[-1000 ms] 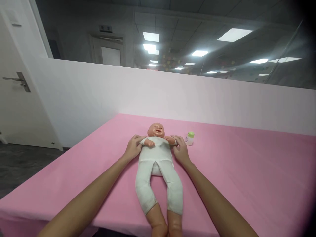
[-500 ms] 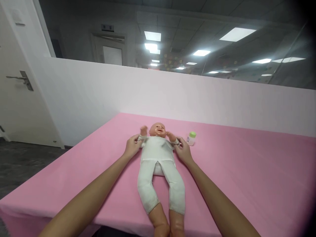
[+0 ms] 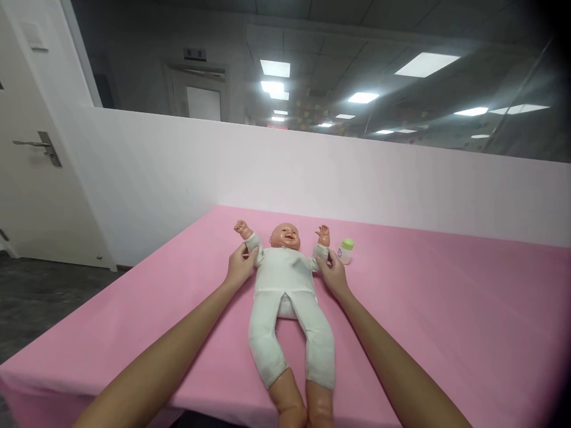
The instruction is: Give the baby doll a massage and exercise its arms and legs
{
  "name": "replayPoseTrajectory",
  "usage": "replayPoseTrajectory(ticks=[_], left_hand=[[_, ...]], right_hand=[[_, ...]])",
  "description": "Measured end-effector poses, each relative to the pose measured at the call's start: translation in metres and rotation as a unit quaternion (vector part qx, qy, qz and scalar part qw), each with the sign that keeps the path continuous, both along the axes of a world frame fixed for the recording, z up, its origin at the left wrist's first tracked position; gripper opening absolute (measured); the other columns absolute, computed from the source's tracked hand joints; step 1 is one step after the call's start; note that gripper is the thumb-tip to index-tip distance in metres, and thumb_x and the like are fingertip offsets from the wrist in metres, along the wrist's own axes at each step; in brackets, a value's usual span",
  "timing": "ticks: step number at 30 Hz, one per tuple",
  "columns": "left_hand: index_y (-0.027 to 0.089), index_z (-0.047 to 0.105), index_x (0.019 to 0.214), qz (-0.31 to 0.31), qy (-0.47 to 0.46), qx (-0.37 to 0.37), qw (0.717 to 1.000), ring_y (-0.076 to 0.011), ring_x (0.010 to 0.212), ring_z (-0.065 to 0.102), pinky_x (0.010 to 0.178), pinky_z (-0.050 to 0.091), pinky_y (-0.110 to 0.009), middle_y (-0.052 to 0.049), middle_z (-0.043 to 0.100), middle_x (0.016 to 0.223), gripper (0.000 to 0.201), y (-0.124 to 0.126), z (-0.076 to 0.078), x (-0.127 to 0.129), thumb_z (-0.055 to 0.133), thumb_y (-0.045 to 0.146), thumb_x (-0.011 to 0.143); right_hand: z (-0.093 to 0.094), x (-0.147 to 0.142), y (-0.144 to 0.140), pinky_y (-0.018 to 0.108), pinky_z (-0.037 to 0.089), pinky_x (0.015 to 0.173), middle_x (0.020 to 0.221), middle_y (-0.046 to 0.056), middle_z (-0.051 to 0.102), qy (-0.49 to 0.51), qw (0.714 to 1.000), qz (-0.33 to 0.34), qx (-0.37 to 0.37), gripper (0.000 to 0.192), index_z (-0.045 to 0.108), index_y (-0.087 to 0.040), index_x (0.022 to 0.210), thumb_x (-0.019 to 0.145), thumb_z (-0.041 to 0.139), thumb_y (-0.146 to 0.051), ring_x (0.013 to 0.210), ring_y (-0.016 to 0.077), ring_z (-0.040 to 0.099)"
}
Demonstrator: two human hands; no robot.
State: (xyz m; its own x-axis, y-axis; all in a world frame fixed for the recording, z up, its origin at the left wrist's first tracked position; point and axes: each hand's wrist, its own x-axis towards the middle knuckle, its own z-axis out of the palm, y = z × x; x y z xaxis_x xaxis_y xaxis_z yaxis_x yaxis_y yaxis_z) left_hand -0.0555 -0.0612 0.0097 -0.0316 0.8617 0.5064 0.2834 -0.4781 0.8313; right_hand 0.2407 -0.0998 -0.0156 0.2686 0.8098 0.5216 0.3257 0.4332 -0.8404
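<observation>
A baby doll (image 3: pixel 285 270) with a white cloth body lies face up, its head toward the wall and its feet toward me. My left hand (image 3: pixel 241 263) pinches the white sleeve of the doll's arm on the left. On the other side, my right hand (image 3: pixel 332 273) grips the opposite sleeve between thumb and fingers. Both doll arms are raised beside the head, the plastic hands pointing up and outward. Just past my right hand stands a small clear bottle (image 3: pixel 345 252) with a green cap.
Pink cloth covers the table (image 3: pixel 423 309), whose left edge slants toward the grey floor. A white half wall (image 3: pixel 357 178) with glass above it runs along the back. At the far left is a door (image 3: pixel 40 196) with a metal handle.
Both doll arms have swung outward, away from the head, and their hands now point up more. My hands have stayed on the sleeves with only a small shift.
</observation>
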Motion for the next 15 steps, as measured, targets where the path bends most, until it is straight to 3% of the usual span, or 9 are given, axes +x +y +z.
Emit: replayPoseTrajectory(ticks=[6, 11, 15], left_hand=[[0.027, 0.077, 0.118, -0.017, 0.171, 0.072, 0.982, -0.0266, 0.105, 0.057, 0.093, 0.047, -0.039, -0.007, 0.069, 0.104, 0.04, -0.0025, -0.0026, -0.0013, 0.057, 0.02, 0.084], [0.027, 0.074, 0.121, -0.011, 0.144, 0.046, 0.988, -0.0253, 0.103, 0.059, 0.087, 0.046, -0.035, -0.006, 0.071, 0.107, 0.04, -0.0053, 0.0004, -0.0003, 0.057, 0.022, 0.085], [0.02, 0.071, 0.102, 0.017, 0.112, 0.037, 0.993, -0.0219, 0.085, 0.059, 0.076, 0.044, -0.032, -0.004, 0.07, 0.092, 0.022, -0.0036, 0.0008, -0.0008, 0.055, 0.029, 0.089]], right_hand=[[0.0033, -0.0061, -0.0054, 0.04, 0.05, 0.092, 0.114, 0.007, 0.069, -0.106, 0.991, 0.059, 0.05, 0.025, 0.07, -0.024, 0.109, 0.087, 0.058, -0.031, 0.109, 0.0269, 0.061], [0.0016, -0.0049, -0.0041, 0.037, 0.053, 0.082, 0.103, 0.005, 0.068, -0.047, 0.998, 0.036, 0.012, 0.023, 0.064, -0.023, 0.107, 0.089, 0.059, -0.036, 0.094, 0.0241, 0.063], [0.0011, -0.0025, -0.0019, 0.035, 0.053, 0.08, 0.095, 0.004, 0.067, -0.006, 1.0, -0.003, 0.011, 0.025, 0.059, -0.023, 0.099, 0.088, 0.063, -0.045, 0.088, 0.0226, 0.062]])
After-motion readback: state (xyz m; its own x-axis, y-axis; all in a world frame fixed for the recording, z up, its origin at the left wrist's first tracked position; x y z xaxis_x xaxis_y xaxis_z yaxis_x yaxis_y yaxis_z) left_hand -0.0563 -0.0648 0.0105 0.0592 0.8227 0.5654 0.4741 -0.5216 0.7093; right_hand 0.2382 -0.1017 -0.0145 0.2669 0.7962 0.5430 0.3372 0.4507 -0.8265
